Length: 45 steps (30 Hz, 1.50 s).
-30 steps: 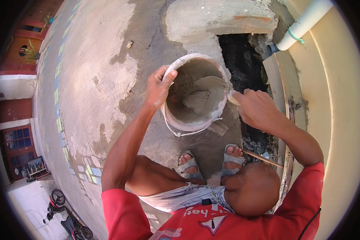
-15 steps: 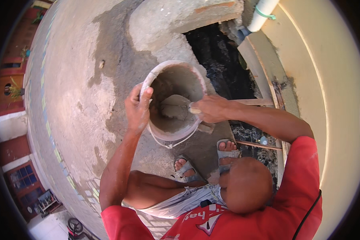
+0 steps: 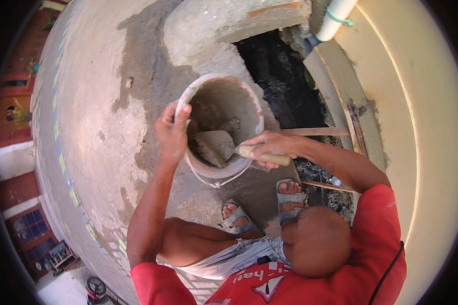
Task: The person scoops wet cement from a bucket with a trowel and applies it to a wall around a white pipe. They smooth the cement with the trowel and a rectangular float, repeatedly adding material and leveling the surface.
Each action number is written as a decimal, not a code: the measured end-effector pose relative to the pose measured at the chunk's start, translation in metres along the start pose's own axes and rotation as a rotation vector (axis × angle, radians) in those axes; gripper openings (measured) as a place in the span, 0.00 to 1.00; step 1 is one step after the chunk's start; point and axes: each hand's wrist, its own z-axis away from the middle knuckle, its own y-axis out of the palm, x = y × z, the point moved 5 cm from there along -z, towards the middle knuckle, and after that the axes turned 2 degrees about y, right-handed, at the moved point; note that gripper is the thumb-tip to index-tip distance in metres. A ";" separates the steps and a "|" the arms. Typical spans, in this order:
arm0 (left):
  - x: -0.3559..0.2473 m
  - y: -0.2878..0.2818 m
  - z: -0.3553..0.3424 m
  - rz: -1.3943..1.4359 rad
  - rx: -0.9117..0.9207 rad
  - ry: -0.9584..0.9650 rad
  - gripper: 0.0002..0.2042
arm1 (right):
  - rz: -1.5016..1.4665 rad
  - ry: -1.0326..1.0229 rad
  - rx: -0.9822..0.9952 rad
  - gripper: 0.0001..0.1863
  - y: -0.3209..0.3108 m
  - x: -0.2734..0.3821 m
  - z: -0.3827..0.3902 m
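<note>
A pale, mortar-smeared bucket (image 3: 253, 101) stands tilted toward me on the concrete, its wire handle hanging down on the near side. My left hand (image 3: 172, 133) grips the bucket's left rim, thumb over the edge. In my right hand (image 3: 269, 147) is the wooden handle of a trowel (image 3: 215, 145); its blade is inside the bucket, tilted, with grey mortar on it. More wet mortar (image 3: 207, 113) clings to the bucket's inner wall and bottom. The handle crosses the bucket's near right rim.
An open drain (image 3: 280, 76) with dark water runs along the right, crossed by wooden strips (image 3: 315, 131). Beyond it rise a cream wall (image 3: 392, 127) and a white pipe (image 3: 337, 19). A rough concrete ledge (image 3: 208, 25) lies ahead. My sandalled feet (image 3: 291, 195) are close behind the bucket.
My right hand has drawn back toward me and turned, so the trowel's handle now shows and its blade has tilted. The bucket has shifted and tipped slightly; my left hand keeps its hold.
</note>
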 end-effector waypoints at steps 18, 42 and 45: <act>0.022 -0.028 -0.002 0.085 0.031 -0.044 0.16 | -0.387 -0.341 -0.732 0.36 -0.040 -0.078 0.248; 0.023 -0.028 0.001 0.065 -0.006 -0.103 0.18 | 0.914 -0.188 -1.741 0.29 -0.069 -0.051 0.316; 0.017 -0.030 0.000 -0.009 0.004 -0.054 0.19 | 0.830 -0.341 -1.400 0.29 -0.033 -0.030 0.269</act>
